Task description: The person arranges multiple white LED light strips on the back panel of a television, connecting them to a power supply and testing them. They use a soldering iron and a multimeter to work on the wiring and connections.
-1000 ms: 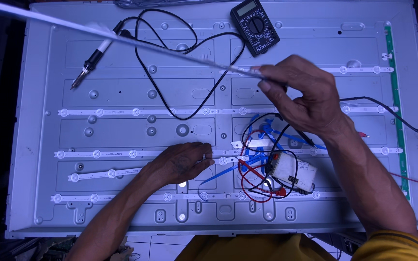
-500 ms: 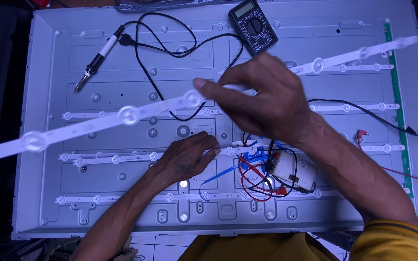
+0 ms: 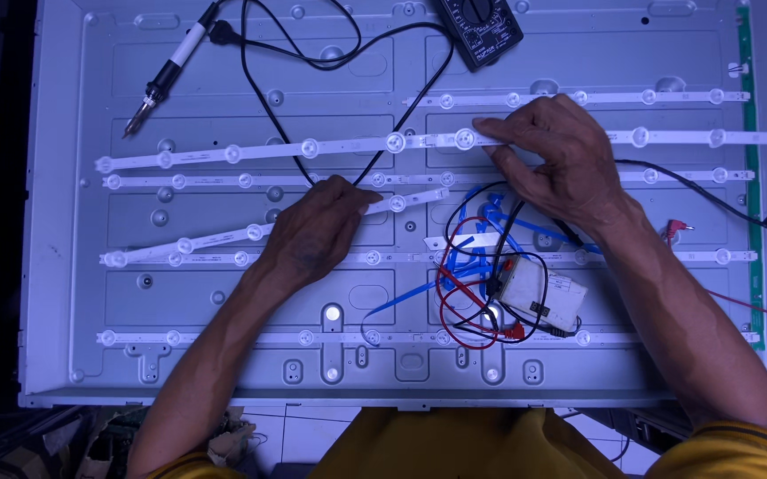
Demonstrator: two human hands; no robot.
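The long light strip now lies flat on the panel, right hand pinching it at twelve o'clock, left hand pressing the short strip; seat both gently.

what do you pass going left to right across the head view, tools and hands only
soldering iron → left hand → multimeter → small white box with wires → right hand

cool bluish light falls evenly from above, sharp throughout. soft shadows lie under both forearms, below each grip. a bright glare spot glints on the metal panel under the left hand.
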